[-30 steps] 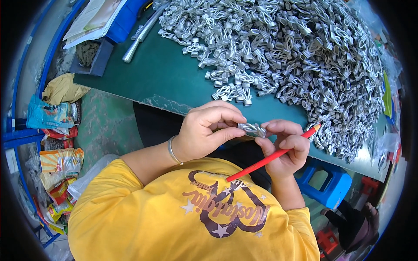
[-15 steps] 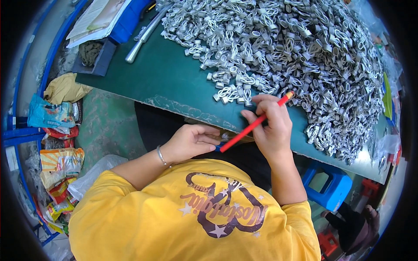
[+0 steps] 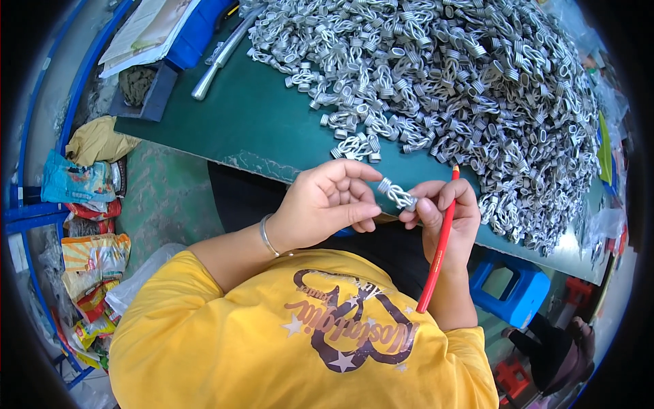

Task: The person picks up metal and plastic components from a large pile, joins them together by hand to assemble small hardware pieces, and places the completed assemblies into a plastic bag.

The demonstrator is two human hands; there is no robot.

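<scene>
Two hands work one small metal coil piece at the near edge of the green desk [image 3: 272, 129].

Head view: left hand [image 3: 323, 208] and right hand [image 3: 446, 215] pinch the coil piece [image 3: 397, 194] between fingertips, each grip closed on it; the right also holds a red pencil [image 3: 437, 252]. A large heap of coil pieces [image 3: 463, 82] covers the far right desk.

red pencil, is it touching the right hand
Touching. The head view shows the red pencil lying along the right hand, pinned against its palm.
</scene>
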